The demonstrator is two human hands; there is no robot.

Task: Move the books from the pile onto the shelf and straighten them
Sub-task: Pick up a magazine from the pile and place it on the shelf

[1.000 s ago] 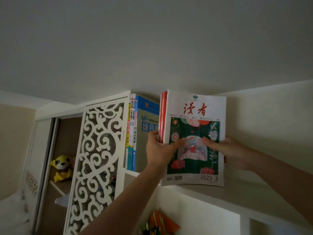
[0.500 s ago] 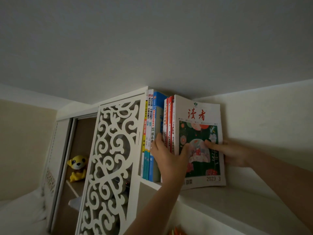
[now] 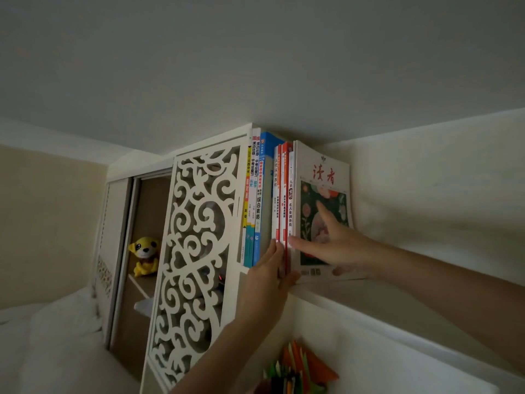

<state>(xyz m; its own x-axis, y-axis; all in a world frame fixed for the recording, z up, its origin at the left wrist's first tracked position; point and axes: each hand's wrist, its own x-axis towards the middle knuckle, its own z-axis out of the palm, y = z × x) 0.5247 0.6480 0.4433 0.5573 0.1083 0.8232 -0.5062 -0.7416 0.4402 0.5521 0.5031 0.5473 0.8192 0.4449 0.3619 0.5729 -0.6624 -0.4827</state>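
Note:
Three books with yellow, white and blue spines [image 3: 253, 200] stand upright on the high white shelf [image 3: 397, 300] against a fretwork panel. Just right of them stands a bundle of red and white spined books [image 3: 282, 191], with a magazine [image 3: 326, 177] bearing a floral cover as its outer face. My left hand [image 3: 268, 280] reaches up from below, its straight fingers pressed to the lower ends of the red and white spines. My right hand [image 3: 338, 245] lies on the magazine cover with its fingers spread, one pointing left along the spine edge and one pointing up.
A white fretwork panel [image 3: 199, 251] closes the shelf's left end. Behind it a yellow plush toy [image 3: 145, 254] sits in an open cabinet. Orange and green items [image 3: 298, 371] show under the shelf. The ceiling is close above the books, and a wall runs to the right.
The bundle has slid left toward the standing books and turned spine-on to me. My left hand went from gripping it to pressing the spines. My right hand moved from the far edge onto the cover.

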